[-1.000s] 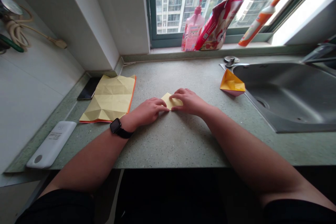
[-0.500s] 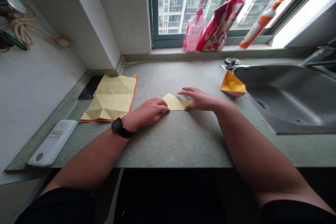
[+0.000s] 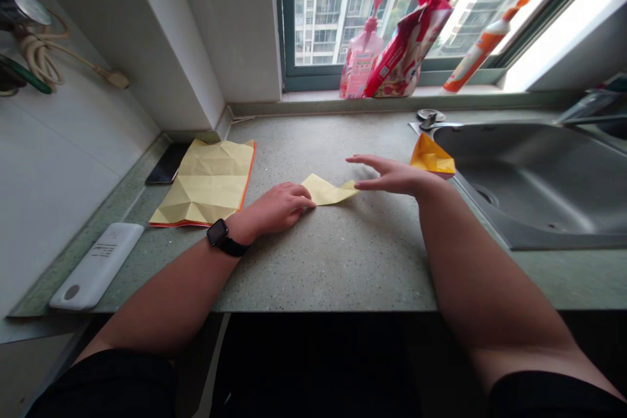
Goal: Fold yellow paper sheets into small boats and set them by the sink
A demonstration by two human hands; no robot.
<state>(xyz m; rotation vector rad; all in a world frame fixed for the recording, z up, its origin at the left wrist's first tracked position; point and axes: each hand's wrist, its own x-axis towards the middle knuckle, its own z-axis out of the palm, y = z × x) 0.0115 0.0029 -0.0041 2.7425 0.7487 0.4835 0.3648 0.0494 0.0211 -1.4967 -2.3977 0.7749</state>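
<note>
A small folded yellow paper (image 3: 327, 191) lies on the speckled green countertop (image 3: 343, 255). My left hand (image 3: 277, 206), a black watch on its wrist, rests curled with its fingertips pressing the paper's left corner. My right hand (image 3: 389, 176) hovers just right of the paper, fingers stretched out flat and holding nothing. Right behind that hand sits a folded orange-yellow paper boat (image 3: 431, 156).
A creased yellow sheet with orange edge (image 3: 208, 183), a dark phone (image 3: 168, 164) and a white remote-like device (image 3: 95, 266) lie at the left. A steel sink (image 3: 539, 176) is at the right. A pink pump bottle (image 3: 361, 59), red bag (image 3: 409, 39) and orange bottle (image 3: 482, 46) stand on the windowsill.
My right hand has lifted off the small yellow paper and moved right toward the paper boat, its fingers spreading out. My left hand has stayed on the paper's left corner.
</note>
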